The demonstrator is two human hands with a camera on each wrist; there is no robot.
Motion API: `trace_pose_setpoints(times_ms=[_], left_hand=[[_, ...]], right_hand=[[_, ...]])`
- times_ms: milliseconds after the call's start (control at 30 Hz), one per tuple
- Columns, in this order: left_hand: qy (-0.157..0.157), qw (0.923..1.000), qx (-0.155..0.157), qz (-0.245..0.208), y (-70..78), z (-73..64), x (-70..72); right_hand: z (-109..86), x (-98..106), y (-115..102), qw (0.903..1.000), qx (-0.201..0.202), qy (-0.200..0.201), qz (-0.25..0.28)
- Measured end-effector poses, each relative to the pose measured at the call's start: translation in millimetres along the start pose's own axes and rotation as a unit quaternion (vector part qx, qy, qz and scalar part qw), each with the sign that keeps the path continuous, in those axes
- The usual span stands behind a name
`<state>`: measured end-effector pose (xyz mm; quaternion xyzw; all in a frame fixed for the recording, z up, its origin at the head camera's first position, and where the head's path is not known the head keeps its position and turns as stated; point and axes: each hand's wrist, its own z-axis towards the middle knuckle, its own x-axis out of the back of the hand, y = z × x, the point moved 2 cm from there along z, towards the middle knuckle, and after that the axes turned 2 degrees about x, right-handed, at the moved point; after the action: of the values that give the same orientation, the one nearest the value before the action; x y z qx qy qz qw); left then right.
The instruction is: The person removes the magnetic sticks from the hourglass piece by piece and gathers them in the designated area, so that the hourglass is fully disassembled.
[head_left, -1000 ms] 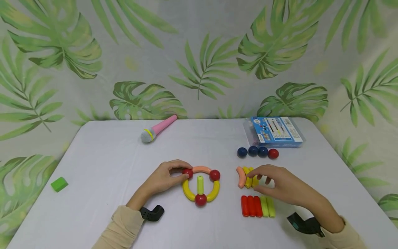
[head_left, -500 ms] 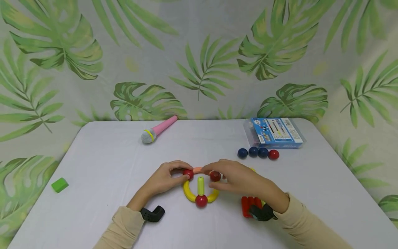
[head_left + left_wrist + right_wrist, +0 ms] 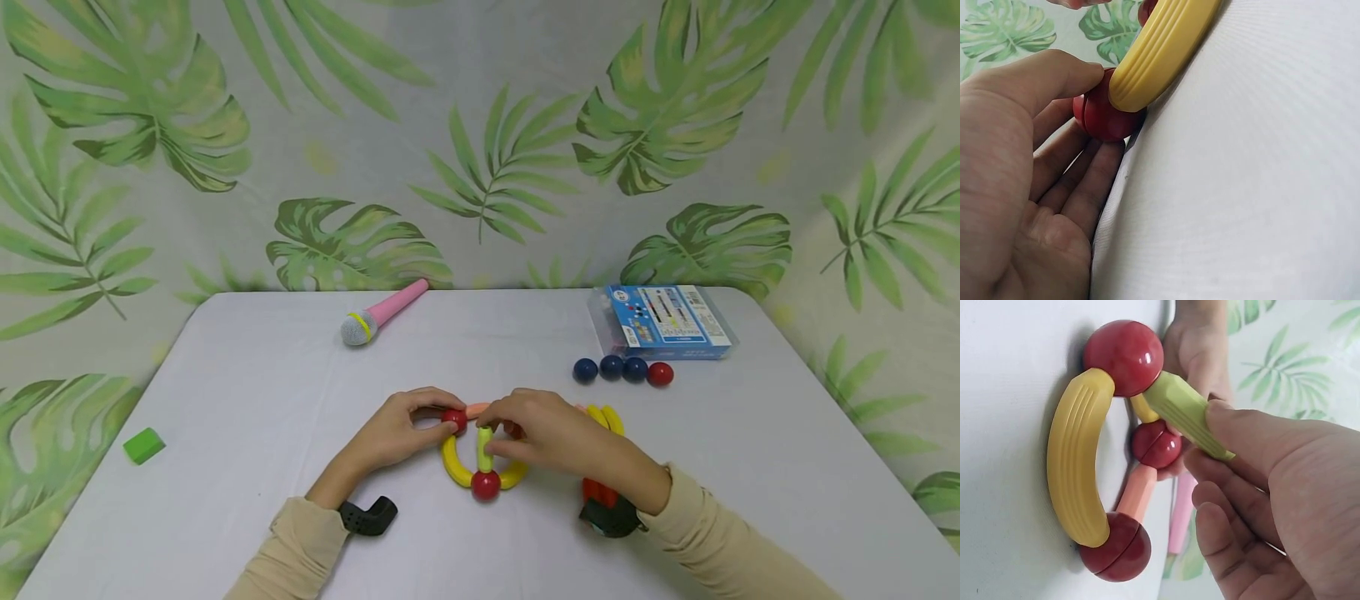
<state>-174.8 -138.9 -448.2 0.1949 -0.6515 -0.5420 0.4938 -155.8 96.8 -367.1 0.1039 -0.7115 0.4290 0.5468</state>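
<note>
A ring of curved rods and red balls lies on the table in the head view. My left hand [image 3: 393,427] pinches its far-left red ball [image 3: 1104,119] between thumb and fingers. From the near red ball [image 3: 1124,359] a light green rod [image 3: 1182,412] rises at a slant. My right hand [image 3: 551,429] pinches the free end of that rod. Yellow curved rods [image 3: 1075,459] run from the near ball to the two far balls, and a pink curved rod [image 3: 1138,494] links those. The far-right red ball [image 3: 1116,547] is mostly hidden behind my right hand in the head view.
Right of the ring lie yellow curved rods [image 3: 606,417] and red rods [image 3: 600,492], partly covered by my right arm. Farther back sit several dark blue balls [image 3: 611,367], a loose red ball [image 3: 661,374] and a blue box [image 3: 667,321]. A toy microphone [image 3: 384,312] and green block [image 3: 144,446] lie leftward.
My right hand has moved left from the loose yellow rods to the ring, passing the far-right ball, and now pinches the green rod. The left hand keeps its place on its ball.
</note>
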Motion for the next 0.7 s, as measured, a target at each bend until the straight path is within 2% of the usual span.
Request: trace_pose_setpoints(times_ms=[167, 400, 700], left_hand=[[0.003, 0.9999, 0.010, -0.003, -0.8, -0.8, -0.1], [0.001, 1.0000, -0.003, 0.000, -0.9, -0.3, -1.0], [0.004, 1.0000, 0.007, 0.004, -1.9, 1.3, -0.3]], right_hand=[[-0.4, 0, -3, 0.9998, 0.008, 0.018, -0.010], [-7.0, 3, 0, 0.9991, 0.004, 0.042, 0.006], [-26.3, 21, 12, 0.9956, 0.010, 0.092, 0.007]])
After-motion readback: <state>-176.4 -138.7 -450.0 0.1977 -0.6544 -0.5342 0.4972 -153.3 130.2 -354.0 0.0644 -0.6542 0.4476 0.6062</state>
